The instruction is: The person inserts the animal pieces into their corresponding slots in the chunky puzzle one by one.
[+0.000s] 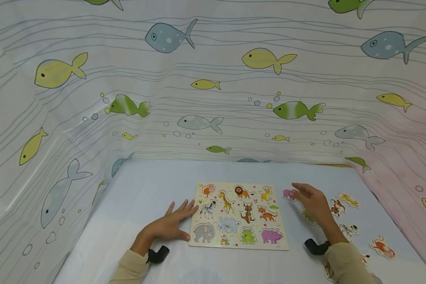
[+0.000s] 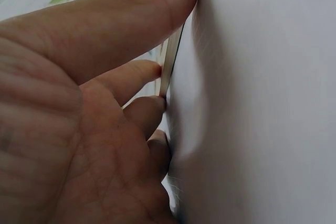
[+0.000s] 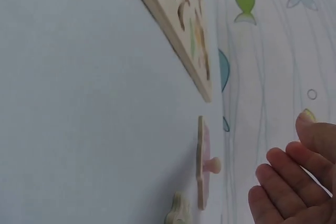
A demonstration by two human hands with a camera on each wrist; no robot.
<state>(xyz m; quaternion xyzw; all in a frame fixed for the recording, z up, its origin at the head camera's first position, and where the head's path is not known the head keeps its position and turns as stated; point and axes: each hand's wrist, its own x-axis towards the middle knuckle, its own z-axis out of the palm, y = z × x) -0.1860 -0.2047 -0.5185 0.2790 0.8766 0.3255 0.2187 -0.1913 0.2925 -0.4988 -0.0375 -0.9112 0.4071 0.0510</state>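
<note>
Puzzle board (image 1: 238, 243) flat, face up, near mid-width of the tabletop (image 1: 156, 177), well short of the far edge. Left hand (image 1: 168, 225) at the board's left edge: fingers spread apart, fingertips against the side, thumb by the near left corner. Right hand (image 1: 314, 201) raised off the tabletop, just beyond the board's right edge; fingers slightly bent, holding nothing, gap visible between them and the knob of the purple hippo piece (image 1: 288, 194). That piece lies flat beside the board's far right corner. Blue rhino piece (image 1: 227, 225) on the board, left of centre; full seating cannot be told. Toward the tabletop's right edge: frog piece (image 1: 308, 216), kangaroo piece (image 1: 337, 207), zebra piece (image 1: 349, 230), monkey piece (image 1: 382, 247). Fish-print curtain (image 1: 234, 102) rises beyond the far edge.
</note>
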